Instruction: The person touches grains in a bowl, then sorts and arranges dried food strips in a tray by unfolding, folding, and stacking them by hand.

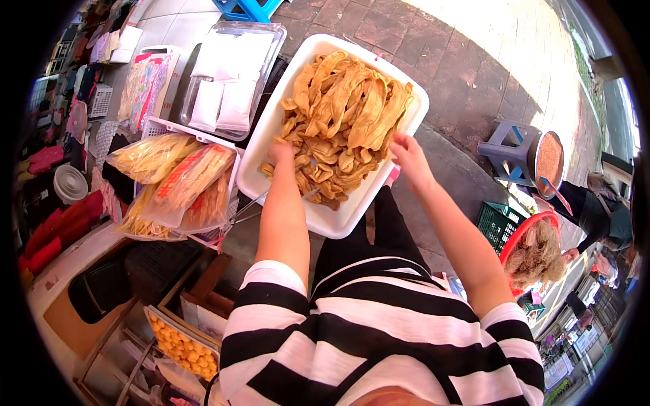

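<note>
A white tub (261, 139) holds a heap of long, wrinkled yellow-brown strips (345, 108). My left hand (282, 153) is at the heap's left edge, its fingers closed against the strips; what they hold, if anything, is hidden. At the heap's right edge, by the tub's rim, my right hand (410, 158) has its fingertips drawn together beside the strips. Whether something small is between them cannot be made out. Metal tongs (252, 205) lie partly under my left forearm, with their tips at the lower strips.
Left of the tub are bagged dried strips (193, 179) in a basket and a clear box with white packets (227, 95). A grey stool (504, 150), a pan of reddish grains (548, 157), a red basin (535, 250) and another person (609, 216) are at the right.
</note>
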{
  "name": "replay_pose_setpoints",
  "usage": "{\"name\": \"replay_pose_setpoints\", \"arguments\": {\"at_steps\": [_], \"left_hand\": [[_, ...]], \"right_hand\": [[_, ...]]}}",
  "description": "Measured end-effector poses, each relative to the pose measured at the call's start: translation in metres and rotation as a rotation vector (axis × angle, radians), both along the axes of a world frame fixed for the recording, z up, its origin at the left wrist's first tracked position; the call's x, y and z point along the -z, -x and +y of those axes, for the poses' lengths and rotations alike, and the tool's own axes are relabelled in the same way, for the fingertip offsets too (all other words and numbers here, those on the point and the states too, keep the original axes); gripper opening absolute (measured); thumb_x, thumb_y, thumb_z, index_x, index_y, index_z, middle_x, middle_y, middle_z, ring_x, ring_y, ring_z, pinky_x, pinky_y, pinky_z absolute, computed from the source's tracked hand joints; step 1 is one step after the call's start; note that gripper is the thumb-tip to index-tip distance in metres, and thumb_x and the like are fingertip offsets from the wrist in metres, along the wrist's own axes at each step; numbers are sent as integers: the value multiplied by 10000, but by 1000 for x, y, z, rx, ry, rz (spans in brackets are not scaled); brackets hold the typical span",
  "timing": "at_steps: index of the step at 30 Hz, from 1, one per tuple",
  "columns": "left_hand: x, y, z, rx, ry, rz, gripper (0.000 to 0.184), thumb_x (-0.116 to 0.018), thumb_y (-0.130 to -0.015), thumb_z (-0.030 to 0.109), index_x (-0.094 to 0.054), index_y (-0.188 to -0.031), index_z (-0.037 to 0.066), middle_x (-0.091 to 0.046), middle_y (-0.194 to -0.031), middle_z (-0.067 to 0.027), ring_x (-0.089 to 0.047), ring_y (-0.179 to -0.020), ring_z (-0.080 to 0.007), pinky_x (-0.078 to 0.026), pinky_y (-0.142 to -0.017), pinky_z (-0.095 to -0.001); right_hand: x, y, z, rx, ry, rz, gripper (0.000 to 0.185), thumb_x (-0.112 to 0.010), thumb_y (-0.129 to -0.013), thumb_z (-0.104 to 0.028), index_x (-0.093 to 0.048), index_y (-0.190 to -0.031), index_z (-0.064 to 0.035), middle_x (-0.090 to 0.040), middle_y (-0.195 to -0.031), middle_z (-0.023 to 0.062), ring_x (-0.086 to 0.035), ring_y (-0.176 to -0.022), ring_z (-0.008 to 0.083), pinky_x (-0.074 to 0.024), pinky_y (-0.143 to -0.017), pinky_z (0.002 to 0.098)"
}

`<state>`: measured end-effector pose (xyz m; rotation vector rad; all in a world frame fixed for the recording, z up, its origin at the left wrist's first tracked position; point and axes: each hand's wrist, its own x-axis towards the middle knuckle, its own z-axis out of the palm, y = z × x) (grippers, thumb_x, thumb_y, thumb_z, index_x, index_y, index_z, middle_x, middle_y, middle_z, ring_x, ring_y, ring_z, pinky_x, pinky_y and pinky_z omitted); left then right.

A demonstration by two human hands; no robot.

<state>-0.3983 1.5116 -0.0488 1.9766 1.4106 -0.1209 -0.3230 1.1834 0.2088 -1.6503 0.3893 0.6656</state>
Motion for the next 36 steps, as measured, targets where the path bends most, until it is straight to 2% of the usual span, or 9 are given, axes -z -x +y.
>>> {"name": "replay_pose_setpoints", "arguments": {"at_steps": [7, 10, 14, 18, 22, 26, 30, 34, 36], "left_hand": [[-120, 29, -58, 64, -174, -502, 257, -621, -728, 82, -494, -912, -44, -550, -857, -138, -553, -773, -255, -446, -739, -333], [-169, 56, -82, 31, 344, -725, 236, -557, -766, -12, -452, -976, 3, -511, -912, -61, -523, -806, -129, -452, -712, -268], [-267, 67, -125, 99, 668, -761, 258, -544, -779, -23, -435, -1008, 26, -496, -951, -46, -518, -881, -113, -453, -737, -256], [-308, 66, -154, 406, 792, -850, 286, -516, -778, -31, -439, -1041, 48, -492, -1000, -53, -516, -898, -137, -452, -782, -261], [-314, 56, -170, 185, 981, -776, 241, -534, -819, 21, -459, -1046, 50, -511, -1054, -78, -536, -953, -171, -493, -790, -316], [-294, 52, -172, 38, 1104, -581, 209, -543, -854, 27, -471, -1048, 57, -556, -1000, -89, -583, -922, -191, -534, -774, -331], [-291, 57, -188, -70, 1238, -825, 214, -549, -840, -18, -494, -1031, 61, -584, -981, -94, -602, -901, -215, -529, -782, -331], [-302, 48, -195, -120, 1438, -983, 233, -553, -822, -48, -514, -1023, 64, -586, -1027, -100, -599, -923, -218, -525, -820, -339], [-301, 35, -176, -180, 1501, -1044, 245, -553, -823, -44, -514, -1037, 67, -584, -1052, -102, -597, -939, -214, -522, -832, -340]], "right_hand": [[18, 69, -28, -26, -173, 329, 219, -549, -844, -152, -558, -1025, -28, -572, -861, 15, -527, -747, 91, -430, -660, 219], [18, 80, -6, -50, -275, 433, 296, -569, -845, -204, -532, -1083, -32, -570, -906, 27, -544, -796, 112, -444, -688, 242], [2, 73, 24, -91, -424, 405, 753, -656, -793, -352, -249, -1326, -10, -489, -1106, 109, -504, -978, 185, -450, -804, 346], [-9, 55, 25, 43, -705, 418, 402, -638, -819, -236, -460, -1118, -34, -554, -938, 55, -547, -816, 142, -463, -711, 281], [-10, 46, 8, 56, -589, 182, 169, -619, -835, -169, -550, -954, -70, -576, -795, -8, -537, -673, 85, -439, -606, 209], [-13, 49, -10, 94, -561, 139, 196, -570, -881, -268, -559, -947, -84, -591, -809, -12, -531, -655, 62, -440, -592, 203], [-10, 40, -30, 241, -496, 221, 209, -488, -924, -278, -568, -936, -85, -627, -807, 10, -570, -630, 79, -429, -534, 184], [-7, 27, -1, 344, -548, 464, 241, -490, -917, -262, -558, -1008, -50, -641, -874, 51, -621, -723, 150, -495, -629, 260], [15, 0, -1, 78, -725, 548, 292, -501, -908, -295, -545, -1037, -36, -625, -934, 89, -616, -806, 202, -502, -693, 332]]}}
